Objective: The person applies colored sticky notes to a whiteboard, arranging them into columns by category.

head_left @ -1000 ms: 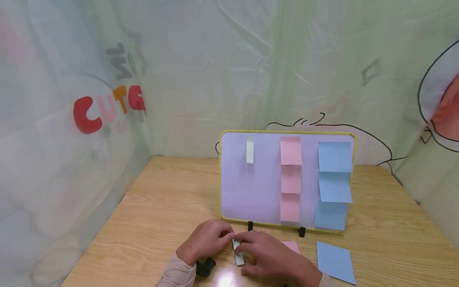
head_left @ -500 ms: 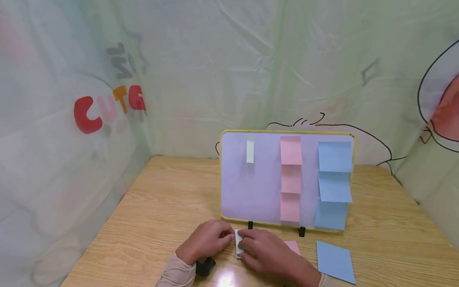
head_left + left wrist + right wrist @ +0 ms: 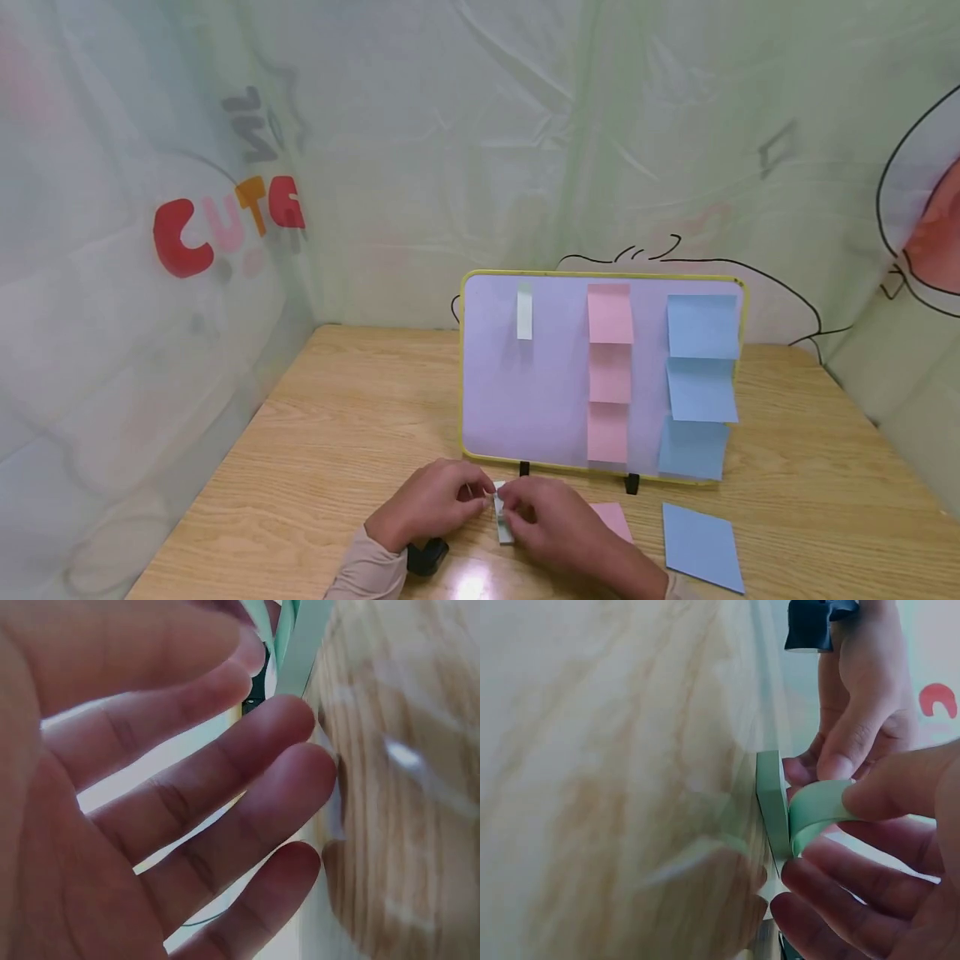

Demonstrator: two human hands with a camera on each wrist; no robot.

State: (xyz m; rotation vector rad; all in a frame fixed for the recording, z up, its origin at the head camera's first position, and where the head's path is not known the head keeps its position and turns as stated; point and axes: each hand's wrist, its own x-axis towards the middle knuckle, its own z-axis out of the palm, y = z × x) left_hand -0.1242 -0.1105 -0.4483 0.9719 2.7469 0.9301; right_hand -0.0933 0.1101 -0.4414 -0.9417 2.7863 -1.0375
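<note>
My right hand pinches a pale green sticky note strip with its thumb. The strip curls up from a narrow green sticky note pad that stands between both hands near the tabletop. My left hand is at the pad's left side, its thumb and index fingertips close to the strip. In the left wrist view, the fingers of that hand lie fairly straight, beside the green paper. Whether the left fingertips hold any paper is hard to tell.
Behind the hands stands a yellow-framed whiteboard on black feet. It bears one green strip, pink notes and blue notes. A pink pad and a blue pad lie to the right on the wooden table.
My right hand shifts from lying over the green pad to pinching its curled-up top strip. The pad first slid away from me, then turned slightly. My left hand stays nearly in place.
</note>
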